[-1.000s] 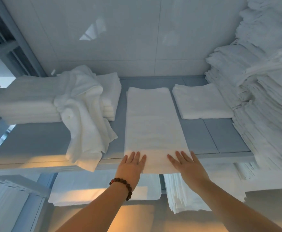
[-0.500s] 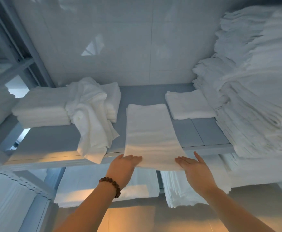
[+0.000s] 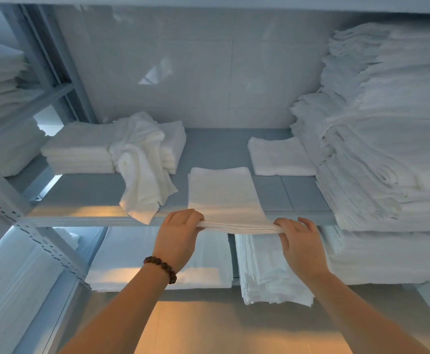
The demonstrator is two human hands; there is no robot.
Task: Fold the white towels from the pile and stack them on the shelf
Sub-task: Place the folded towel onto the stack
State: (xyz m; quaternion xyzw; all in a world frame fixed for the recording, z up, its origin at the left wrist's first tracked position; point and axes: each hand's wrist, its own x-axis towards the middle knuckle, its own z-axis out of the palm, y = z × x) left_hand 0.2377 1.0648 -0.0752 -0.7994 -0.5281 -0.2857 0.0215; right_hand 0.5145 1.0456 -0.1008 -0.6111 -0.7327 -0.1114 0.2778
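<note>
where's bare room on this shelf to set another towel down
Bare shelf at front left, in front of the folded stack and left of the crumpled towel. A back strip between that stack and the small folded towel. Another between the long towel and the big pile. That right end is crowded.

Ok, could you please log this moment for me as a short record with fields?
long towel: lengthwise on shelf, near end lifted
left hand: grips its near left corner
right hand: grips its near right corner
crumpled towel: draped over left folded stack
single folded towel: back right, beside tall pile
</note>
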